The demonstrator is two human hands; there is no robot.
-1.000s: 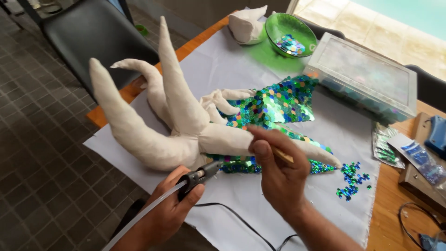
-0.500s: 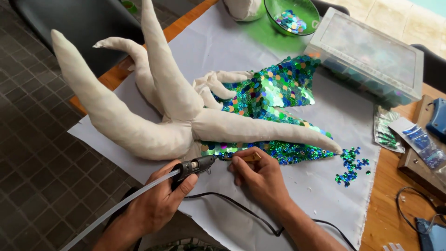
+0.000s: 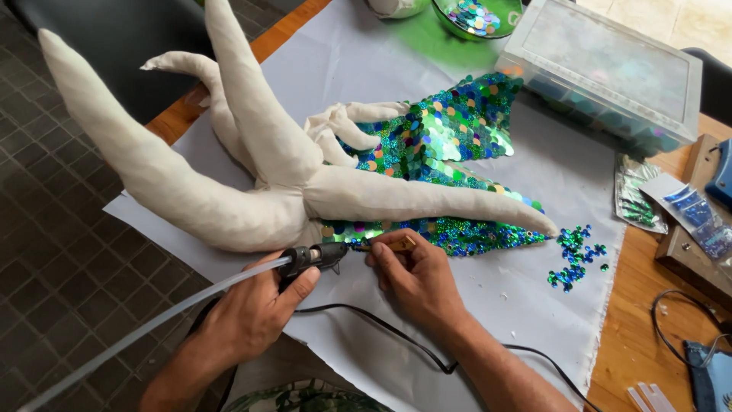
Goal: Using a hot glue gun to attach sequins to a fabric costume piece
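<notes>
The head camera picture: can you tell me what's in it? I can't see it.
Two hands work on a cream cloth figure partly covered in green sequins. The left hand holds a glue gun to its edge; the right hand holds a small stick there. Loose sequins lie nearby.

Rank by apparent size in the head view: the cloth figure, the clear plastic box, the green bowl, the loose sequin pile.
1. cloth figure, clearly largest.
2. clear plastic box.
3. green bowl, though it is cut off by the frame's top edge and farther away, so unsure.
4. loose sequin pile.
</notes>
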